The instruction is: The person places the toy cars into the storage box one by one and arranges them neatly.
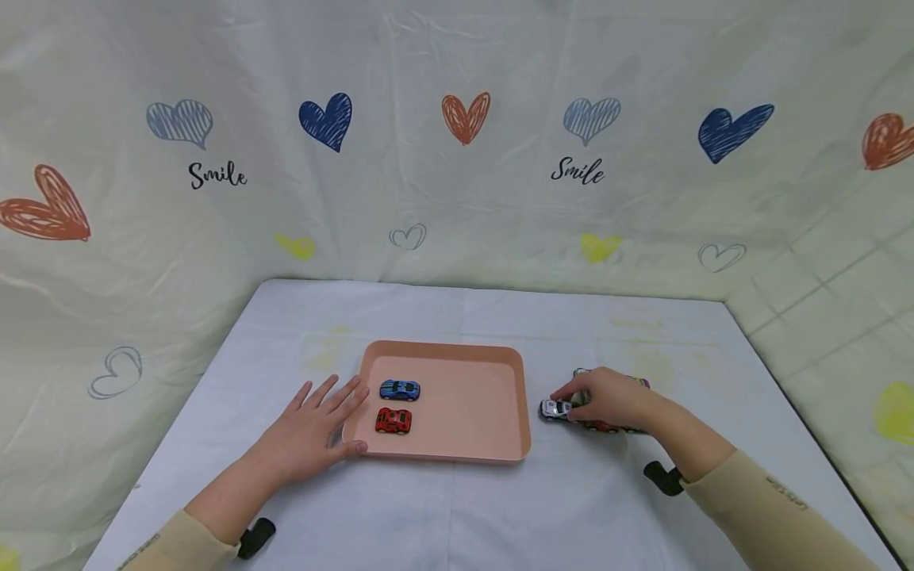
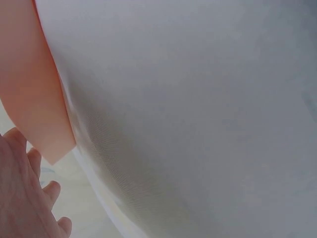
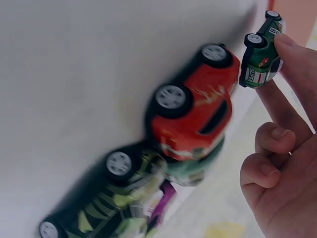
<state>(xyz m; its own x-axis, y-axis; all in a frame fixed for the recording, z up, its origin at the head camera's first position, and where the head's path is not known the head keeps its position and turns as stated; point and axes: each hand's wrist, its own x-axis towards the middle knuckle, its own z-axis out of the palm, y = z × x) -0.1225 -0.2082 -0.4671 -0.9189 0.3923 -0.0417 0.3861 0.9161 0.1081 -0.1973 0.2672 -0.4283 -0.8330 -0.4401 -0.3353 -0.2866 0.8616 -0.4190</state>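
My left hand (image 1: 309, 432) lies with spread fingers at the left rim of a pink tray (image 1: 467, 404), thumb at its near corner. On the tray's left part, a blue toy car (image 1: 400, 389) sits behind a red toy car (image 1: 393, 421). Right of the tray, my right hand (image 1: 620, 399) pinches a green-and-white toy car (image 3: 262, 59) between thumb and finger. Under and beside that hand are another red toy car (image 3: 198, 111) and a green patterned toy car (image 3: 119, 193), partly hidden by the hand in the head view.
A white cloth covers the table (image 1: 457, 507). Behind it hangs a pale curtain (image 1: 457, 190) printed with hearts. Past the red car on the table, part of another greenish toy car (image 3: 190, 174) shows.
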